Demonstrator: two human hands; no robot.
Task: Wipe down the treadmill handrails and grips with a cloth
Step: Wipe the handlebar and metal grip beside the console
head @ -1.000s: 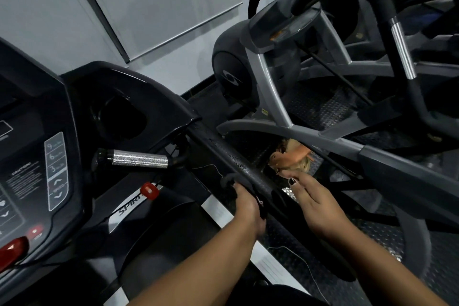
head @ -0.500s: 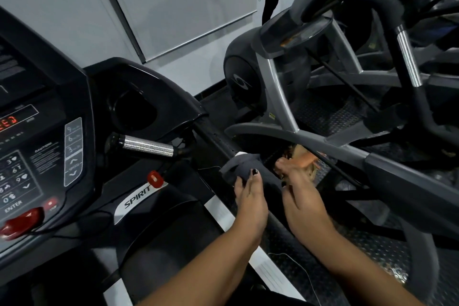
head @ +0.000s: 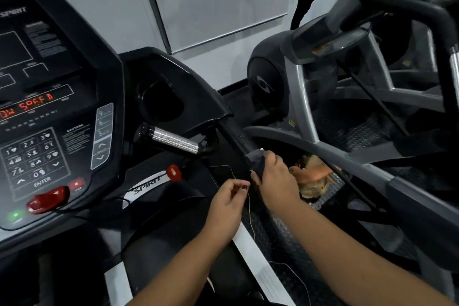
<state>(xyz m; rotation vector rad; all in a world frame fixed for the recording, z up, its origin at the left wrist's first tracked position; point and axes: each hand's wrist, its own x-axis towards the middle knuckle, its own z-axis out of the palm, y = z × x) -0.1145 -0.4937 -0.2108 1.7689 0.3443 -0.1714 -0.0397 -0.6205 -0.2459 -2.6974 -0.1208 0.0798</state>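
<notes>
Well up the sloping handrail (head: 238, 136), the right hand (head: 277, 181) is curled round a dark cloth (head: 255, 158), fingers clamped so that the cloth wraps the bar; a pale edge of the cloth peeks out just past the knuckles. Beyond those fingers the black rail runs on, bare, to the edge of the console housing. Just inward of the right fingers and a little nearer the person, the left hand (head: 227, 202) sits off the rail, thumb and forefinger closed together on a thin pale thread (head: 249, 208) that hangs down from the fingertips. Further inward of the left fingers lies a red safety clip (head: 173, 173). Above it a short silver grip (head: 175, 142) juts out beside the console (head: 49, 112), apart from both hands. On the outer side of the right fingers a narrow gap drops to the studded floor mat (head: 285, 233), where an orange and pale object (head: 314, 179) lies, too blurred to name. The grey frame of the neighbouring machine (head: 298, 97) arcs close past that gap, leaving little room on that side.
</notes>
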